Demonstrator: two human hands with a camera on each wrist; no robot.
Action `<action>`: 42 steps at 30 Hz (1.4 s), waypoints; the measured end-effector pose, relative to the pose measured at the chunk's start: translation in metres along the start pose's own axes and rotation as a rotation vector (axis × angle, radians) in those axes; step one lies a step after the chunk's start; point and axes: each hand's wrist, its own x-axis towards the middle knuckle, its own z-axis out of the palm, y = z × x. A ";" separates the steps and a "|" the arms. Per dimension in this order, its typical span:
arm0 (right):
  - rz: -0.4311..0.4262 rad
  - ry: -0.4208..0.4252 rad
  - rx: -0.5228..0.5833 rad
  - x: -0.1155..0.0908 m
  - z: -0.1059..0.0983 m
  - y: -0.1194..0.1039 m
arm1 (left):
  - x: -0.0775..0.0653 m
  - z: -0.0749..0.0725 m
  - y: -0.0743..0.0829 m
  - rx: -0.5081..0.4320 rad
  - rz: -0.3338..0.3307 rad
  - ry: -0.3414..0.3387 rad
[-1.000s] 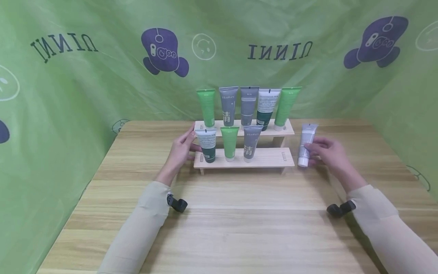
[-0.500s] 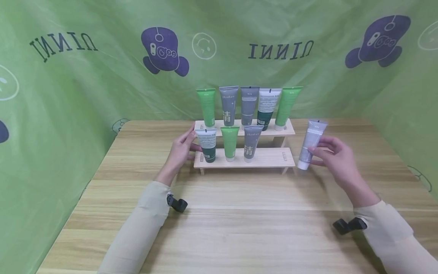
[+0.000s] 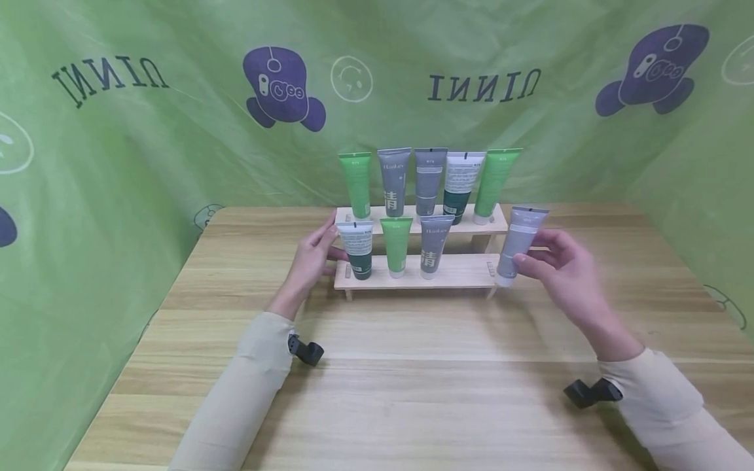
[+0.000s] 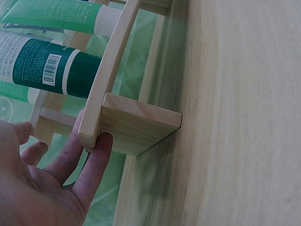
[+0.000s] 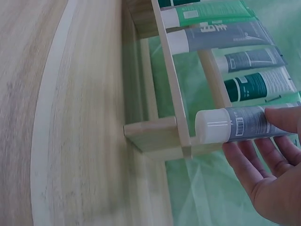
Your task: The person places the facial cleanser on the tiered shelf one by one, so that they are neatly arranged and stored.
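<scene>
My right hand pinches a grey squeeze tube between thumb and fingers. The tube is tilted slightly, white cap down, at the right end of the lower shelf of a two-step wooden rack. In the right wrist view its white cap overlaps that shelf's end. My left hand rests its extended fingers against the rack's left end; the left wrist view has the fingertips at the shelf's edge. On the lower shelf stand a white-and-green tube, a green tube and a grey tube.
Along the upper shelf several tubes stand cap down, among them a green tube at the right end. The rack stands on a wooden table. Behind hangs a green printed cloth.
My right hand lifted the grey tube, first slightly to the right, then moved it left to the lower shelf's right end. The left hand stayed at the rack.
</scene>
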 end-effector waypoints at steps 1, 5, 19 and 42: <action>-0.009 -0.009 0.001 0.000 0.002 0.000 | 0.000 0.000 0.000 -0.002 -0.001 0.001; -0.042 -0.038 -0.001 0.001 0.011 0.000 | -0.001 0.001 0.000 -0.003 -0.002 0.001; -0.098 -0.065 -0.184 0.009 0.039 0.004 | 0.000 -0.001 -0.002 0.009 0.007 -0.014; -0.101 -0.077 -0.177 0.016 0.053 0.009 | -0.025 0.003 0.036 0.009 -0.036 -0.028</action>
